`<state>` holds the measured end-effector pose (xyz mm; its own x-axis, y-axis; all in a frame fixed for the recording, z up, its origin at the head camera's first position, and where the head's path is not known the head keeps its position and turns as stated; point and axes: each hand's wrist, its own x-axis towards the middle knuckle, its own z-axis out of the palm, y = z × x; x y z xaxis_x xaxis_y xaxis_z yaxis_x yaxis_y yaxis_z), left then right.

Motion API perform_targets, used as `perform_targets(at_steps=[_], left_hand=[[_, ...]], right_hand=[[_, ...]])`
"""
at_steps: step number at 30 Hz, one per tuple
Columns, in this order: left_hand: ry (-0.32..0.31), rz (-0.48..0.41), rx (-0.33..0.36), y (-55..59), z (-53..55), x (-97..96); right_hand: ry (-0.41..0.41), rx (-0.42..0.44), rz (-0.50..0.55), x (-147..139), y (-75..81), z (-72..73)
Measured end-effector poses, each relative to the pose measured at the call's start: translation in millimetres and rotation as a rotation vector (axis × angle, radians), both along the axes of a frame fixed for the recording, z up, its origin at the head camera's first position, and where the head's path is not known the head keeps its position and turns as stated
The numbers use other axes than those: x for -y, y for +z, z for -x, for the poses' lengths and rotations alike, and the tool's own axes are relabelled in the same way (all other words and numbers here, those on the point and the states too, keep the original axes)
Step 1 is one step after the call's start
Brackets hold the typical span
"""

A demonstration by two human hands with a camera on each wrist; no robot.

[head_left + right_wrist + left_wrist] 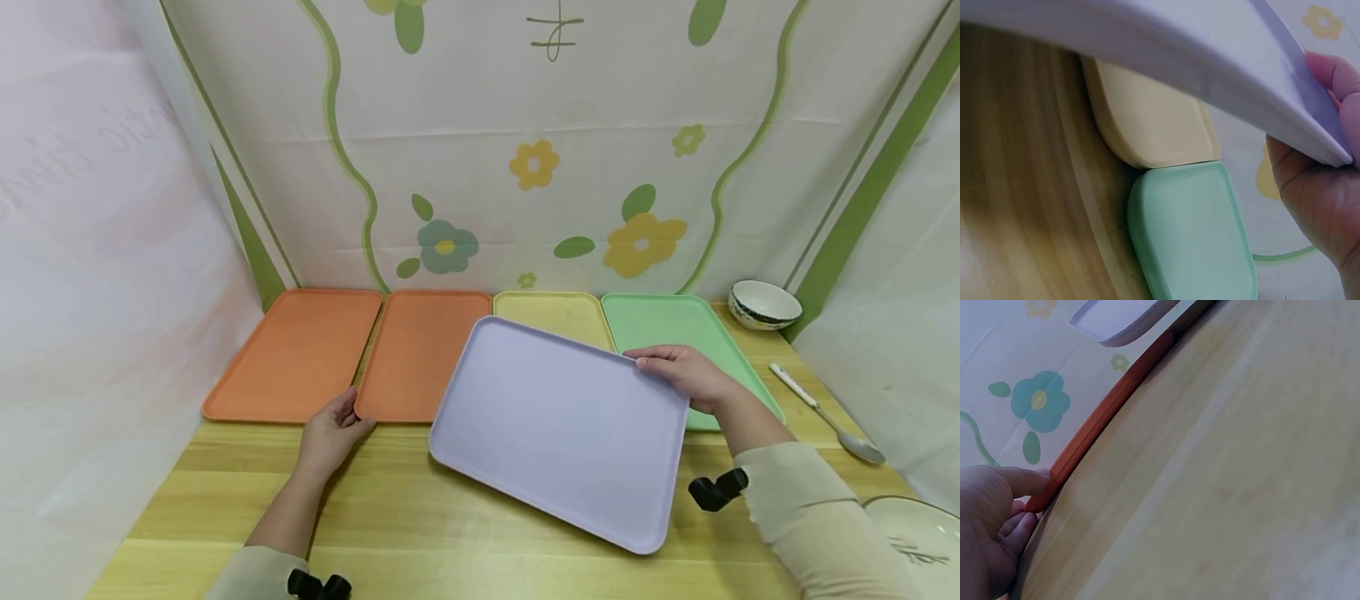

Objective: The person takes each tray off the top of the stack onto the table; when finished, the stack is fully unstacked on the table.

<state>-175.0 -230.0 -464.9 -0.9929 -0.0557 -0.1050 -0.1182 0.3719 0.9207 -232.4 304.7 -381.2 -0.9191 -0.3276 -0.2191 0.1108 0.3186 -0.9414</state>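
Observation:
My right hand (686, 375) holds a lavender tray (562, 433) by its far right corner. Thumb above and fingers beneath, it keeps the tray tilted above the table, as the right wrist view also shows. Under and behind this tray lie a yellow tray (555, 312), partly covered, and a green tray (660, 321). At the near left corner of the inner orange tray (420, 358), my left hand (330, 433) pinches the rim; the left wrist view shows the thumb (1029, 481) at its edge. Another orange tray (300, 358) lies left of that hand.
A bowl (763, 304) stands in the back right corner. Nearer on the right lie a spoon (862, 448) with a patterned handle and a plate (922, 542), cut off by the frame. Printed cloth (465, 100) hangs behind the wooden table (405, 517) and at both sides.

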Motion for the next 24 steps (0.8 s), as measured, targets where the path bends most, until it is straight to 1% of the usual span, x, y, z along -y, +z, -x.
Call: perform_targets(at_steps=[8,18,24], left_hand=[[-0.002,0.002,-0.003,-1.2,0.4,0.4],[-0.003,0.015,-0.003,-0.7,0.2,0.5],[-0.008,0.011,-0.007,-0.7,0.1,0.9]], right_hand=[[0.064,0.026,-0.057,4,-4.8,-0.8],[0.057,0.000,-0.157,10,-9.8,-1.2],[0.085,-0.018,-0.204,16,-16.1,-2.7]])
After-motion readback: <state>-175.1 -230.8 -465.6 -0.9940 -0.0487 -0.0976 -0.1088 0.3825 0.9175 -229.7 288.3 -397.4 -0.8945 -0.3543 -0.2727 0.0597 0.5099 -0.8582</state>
